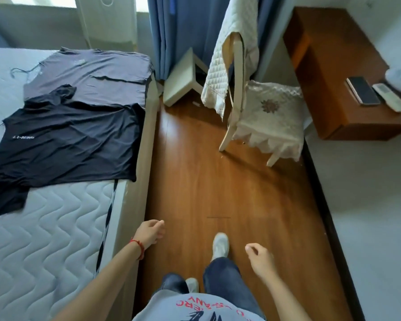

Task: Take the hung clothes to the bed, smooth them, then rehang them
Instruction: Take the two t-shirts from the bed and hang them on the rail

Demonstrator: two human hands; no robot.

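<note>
Already 2 shirts, a grey shirt and a black shirt, lie flat on the bed; the left hand and right hand hang loose-fingered, holding nothing. Smoothing or rehanging likely follows, needing a reach toward the bed.

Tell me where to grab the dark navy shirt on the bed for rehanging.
Pinch the dark navy shirt at both shoulders beside the collar, leaning in over the bed's floor side. It lies flat, collar away from that edge, with the grey shirt partly under it; both hands are free.
</note>
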